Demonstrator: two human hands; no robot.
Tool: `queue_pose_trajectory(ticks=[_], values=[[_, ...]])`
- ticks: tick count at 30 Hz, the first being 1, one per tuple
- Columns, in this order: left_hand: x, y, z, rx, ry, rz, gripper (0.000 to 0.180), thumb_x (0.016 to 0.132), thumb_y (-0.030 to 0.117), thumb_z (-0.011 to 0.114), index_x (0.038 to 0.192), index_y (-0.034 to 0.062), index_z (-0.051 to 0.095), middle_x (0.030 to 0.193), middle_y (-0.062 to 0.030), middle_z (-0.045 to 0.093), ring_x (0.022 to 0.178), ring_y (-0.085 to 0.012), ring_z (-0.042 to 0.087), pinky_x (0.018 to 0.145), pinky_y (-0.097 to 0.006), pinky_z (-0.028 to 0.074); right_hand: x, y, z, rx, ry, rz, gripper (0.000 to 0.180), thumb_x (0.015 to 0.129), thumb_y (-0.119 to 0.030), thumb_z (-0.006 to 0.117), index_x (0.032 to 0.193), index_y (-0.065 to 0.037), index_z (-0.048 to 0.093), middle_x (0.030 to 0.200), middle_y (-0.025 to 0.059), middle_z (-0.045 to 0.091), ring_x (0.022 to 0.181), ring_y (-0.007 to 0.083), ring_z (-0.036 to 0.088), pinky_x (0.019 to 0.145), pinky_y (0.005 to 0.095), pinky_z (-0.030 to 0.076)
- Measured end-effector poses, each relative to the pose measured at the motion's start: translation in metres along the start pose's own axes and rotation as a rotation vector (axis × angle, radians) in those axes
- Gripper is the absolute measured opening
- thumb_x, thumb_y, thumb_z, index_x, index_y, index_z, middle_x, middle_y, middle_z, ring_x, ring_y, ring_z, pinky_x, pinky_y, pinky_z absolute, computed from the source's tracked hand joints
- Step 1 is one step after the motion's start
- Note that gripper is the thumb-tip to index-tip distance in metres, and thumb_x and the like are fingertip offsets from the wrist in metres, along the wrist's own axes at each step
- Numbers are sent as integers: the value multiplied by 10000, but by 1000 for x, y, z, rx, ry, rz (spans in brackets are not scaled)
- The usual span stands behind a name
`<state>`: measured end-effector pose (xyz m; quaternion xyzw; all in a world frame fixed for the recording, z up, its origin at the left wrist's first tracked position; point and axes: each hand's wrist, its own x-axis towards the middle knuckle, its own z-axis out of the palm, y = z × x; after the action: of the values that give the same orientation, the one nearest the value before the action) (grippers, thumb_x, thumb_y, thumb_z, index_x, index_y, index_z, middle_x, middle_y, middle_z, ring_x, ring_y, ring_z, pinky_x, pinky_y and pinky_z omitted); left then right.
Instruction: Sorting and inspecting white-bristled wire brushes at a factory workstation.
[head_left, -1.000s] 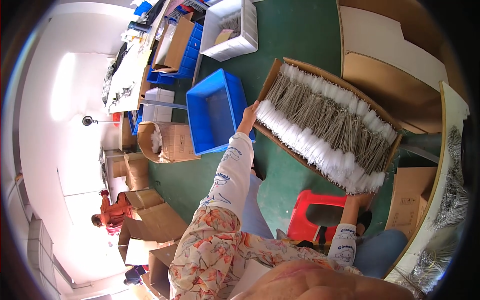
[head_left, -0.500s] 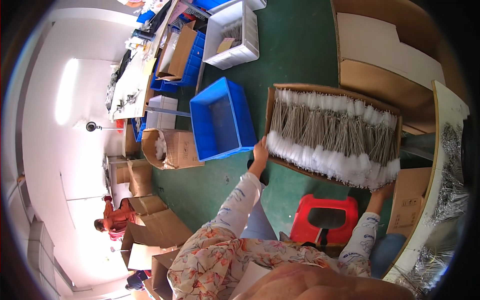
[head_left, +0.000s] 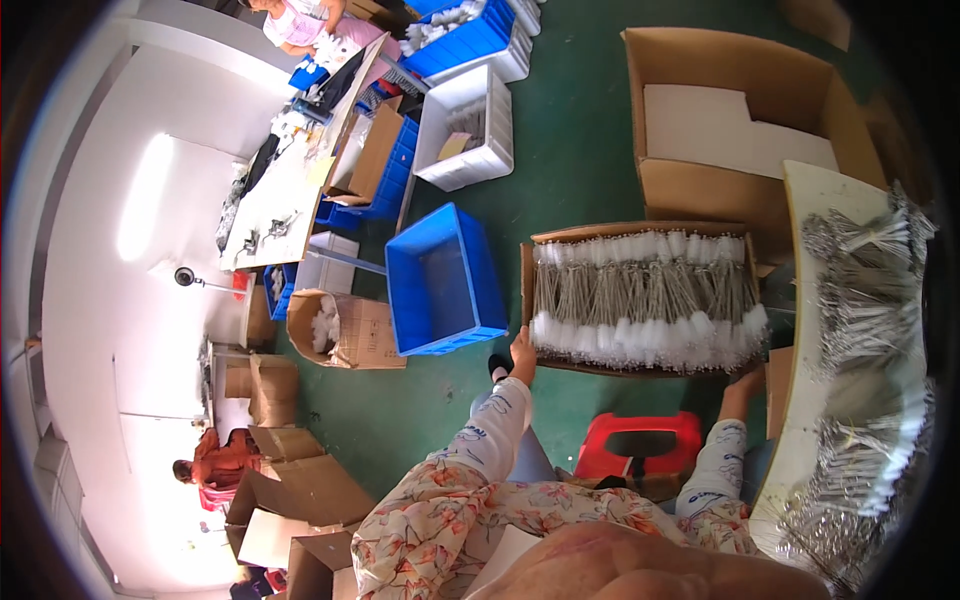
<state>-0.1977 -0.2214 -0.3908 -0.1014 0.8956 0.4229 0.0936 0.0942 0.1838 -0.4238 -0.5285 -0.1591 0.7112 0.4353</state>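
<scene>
Head view: the left hand [head_left: 522, 352] grips the near left corner of the box [head_left: 640, 368] on the green floor [head_left: 580, 140], and the right hand [head_left: 742, 388] holds the near right edge, though its fingers are hard to see. To do this well, I think both hands should hold low and firm and keep the box flat. It is full of grey sticks with white tips [head_left: 645, 295]; the blue bin [head_left: 445, 285] just beside it looks bare, and the big box [head_left: 740, 130] behind holds white sheets.

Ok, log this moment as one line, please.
left hand: grips near-left corner of cardboard box | right hand: at near-right edge | contents: bundled wires | beside: blue bin, red stool
</scene>
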Motion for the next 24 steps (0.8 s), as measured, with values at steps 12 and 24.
queue_pose_trajectory(ticks=[12, 24], values=[[-146, -147, 48, -505, -842, -298, 613, 865, 509, 439, 1249, 31, 421, 1167, -195, 496, 1171, -241, 440, 957, -436, 341, -115, 33, -109, -315, 72, 532, 155, 792, -248, 612, 920, -162, 588, 879, -16, 604, 791, 150, 573, 746, 332, 464], [-252, -7, 110, 623, -1289, 958, 93, 748, 152, 570, 769, 69, 605, 670, -123, 626, 604, -278, 619, 528, -410, 477, -247, -23, 13, -441, -645, -53, 145, 798, -164, 623, 874, -41, 632, 751, 22, 602, 659, 97, 543, 603, 229, 438]])
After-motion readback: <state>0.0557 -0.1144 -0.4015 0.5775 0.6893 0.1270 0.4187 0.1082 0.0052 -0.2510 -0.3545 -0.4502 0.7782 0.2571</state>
